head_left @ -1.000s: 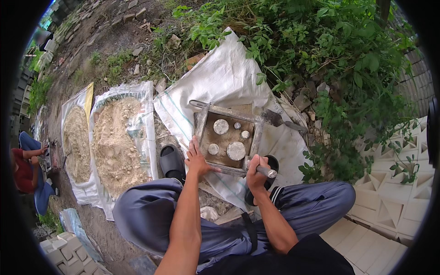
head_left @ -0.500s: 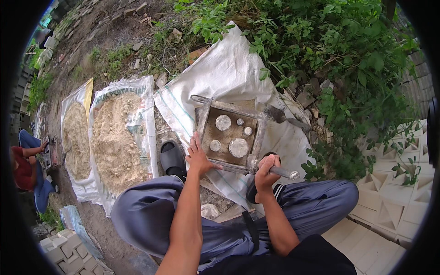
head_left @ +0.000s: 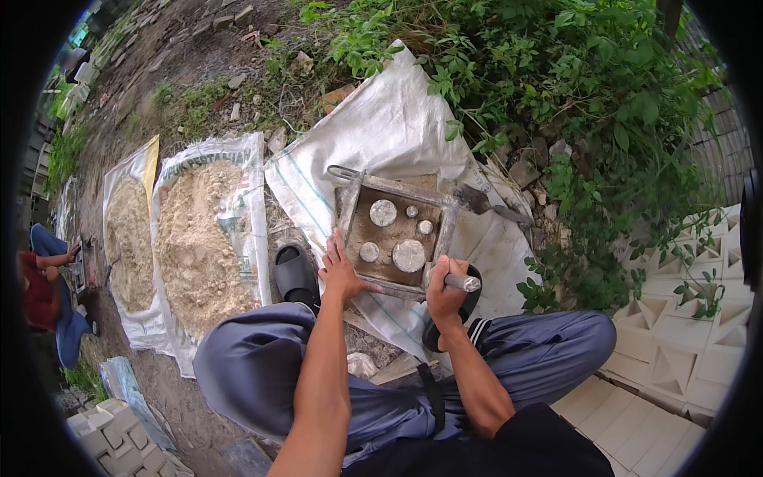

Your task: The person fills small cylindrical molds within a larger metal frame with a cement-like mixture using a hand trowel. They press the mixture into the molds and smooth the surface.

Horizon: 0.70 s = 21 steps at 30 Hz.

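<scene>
A square metal mould frame (head_left: pixel 447 232) lies on a white woven sack (head_left: pixel 310 171), with grey-brown sandy material inside. Several round pale discs (head_left: pixel 409 256) of different sizes stand in it. My left hand (head_left: pixel 342 274) rests at the frame's near left corner, fingers stretched along the left side and thumb along the near edge. At the near right corner, my right hand (head_left: pixel 447 290) is wrapped round a grey metal bar (head_left: pixel 467 283) whose rounded end sticks out to the right. Its other end is hidden by the hand and frame.
A trowel (head_left: pixel 475 199) lies right of the frame. Two sacks at left carry heaps of pale sand (head_left: pixel 195 230) and darker sand (head_left: pixel 129 238). Leafy plants (head_left: pixel 588 95) hang over the right. Pale patterned blocks (head_left: pixel 675 342) stand at lower right. Another person (head_left: pixel 44 290) sits far left.
My right hand has shifted slightly left and up, and the bar has turned so its end points more upward. My left hand stays at the frame's corner.
</scene>
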Each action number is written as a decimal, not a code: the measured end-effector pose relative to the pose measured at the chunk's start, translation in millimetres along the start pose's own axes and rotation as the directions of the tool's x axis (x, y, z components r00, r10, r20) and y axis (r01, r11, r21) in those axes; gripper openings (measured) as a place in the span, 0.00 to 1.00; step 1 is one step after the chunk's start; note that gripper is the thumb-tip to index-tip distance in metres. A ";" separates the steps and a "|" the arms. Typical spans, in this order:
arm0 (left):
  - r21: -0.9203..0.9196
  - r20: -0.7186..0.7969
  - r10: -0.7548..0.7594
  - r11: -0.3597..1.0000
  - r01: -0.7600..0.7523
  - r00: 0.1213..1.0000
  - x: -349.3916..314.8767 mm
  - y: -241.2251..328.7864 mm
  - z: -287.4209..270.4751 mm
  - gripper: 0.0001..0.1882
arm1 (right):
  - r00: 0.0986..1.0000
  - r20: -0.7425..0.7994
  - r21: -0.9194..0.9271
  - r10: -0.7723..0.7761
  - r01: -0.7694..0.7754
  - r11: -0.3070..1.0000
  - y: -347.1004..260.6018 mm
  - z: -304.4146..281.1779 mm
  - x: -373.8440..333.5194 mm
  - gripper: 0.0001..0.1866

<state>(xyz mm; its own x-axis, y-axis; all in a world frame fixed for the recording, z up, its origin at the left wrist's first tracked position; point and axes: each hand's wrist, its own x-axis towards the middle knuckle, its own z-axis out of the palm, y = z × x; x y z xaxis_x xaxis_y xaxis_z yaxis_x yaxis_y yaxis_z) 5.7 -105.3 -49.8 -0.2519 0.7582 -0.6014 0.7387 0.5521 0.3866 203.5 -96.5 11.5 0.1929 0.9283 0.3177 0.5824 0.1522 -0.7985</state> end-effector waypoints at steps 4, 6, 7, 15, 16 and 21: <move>0.018 -0.041 0.021 1.000 -0.020 0.999 2.1 1.2 0.3 0.89 | 0.949 -0.053 0.250 0.311 -0.288 0.924 -11.5 -19.5 -0.7 0.16; 0.028 0.002 0.010 1.000 -0.010 1.000 -1.5 4.2 0.9 0.89 | 0.973 0.015 0.168 0.232 -0.231 0.958 18.9 -10.3 -11.7 0.18; 0.037 0.027 -0.018 0.999 0.017 0.999 0.1 2.3 -1.0 0.89 | 0.979 0.023 0.068 0.202 -0.204 0.977 20.0 -4.0 -8.8 0.19; 0.029 0.001 0.022 0.999 -0.022 1.000 -1.1 2.1 1.4 0.89 | 0.982 -0.020 0.155 0.190 -0.184 0.971 19.4 -8.3 -21.5 0.16; 0.042 0.020 -0.003 0.999 0.002 1.000 2.3 1.8 -0.8 0.90 | 0.996 -0.028 0.017 0.090 -0.090 0.996 17.8 -1.0 -16.3 0.17; 0.038 -0.025 0.000 0.999 0.001 1.000 7.9 -7.0 4.3 0.90 | 0.962 -0.071 0.140 0.263 -0.252 0.958 -9.2 -14.2 1.6 0.17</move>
<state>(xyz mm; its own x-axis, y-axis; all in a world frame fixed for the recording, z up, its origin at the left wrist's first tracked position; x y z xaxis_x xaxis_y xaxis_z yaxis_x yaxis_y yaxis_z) 1.1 -104.7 -60.2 -0.2672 0.7669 -0.5835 0.7620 0.5389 0.3592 209.7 -101.2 26.5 0.3948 0.9093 0.1317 0.3985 -0.0404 -0.9163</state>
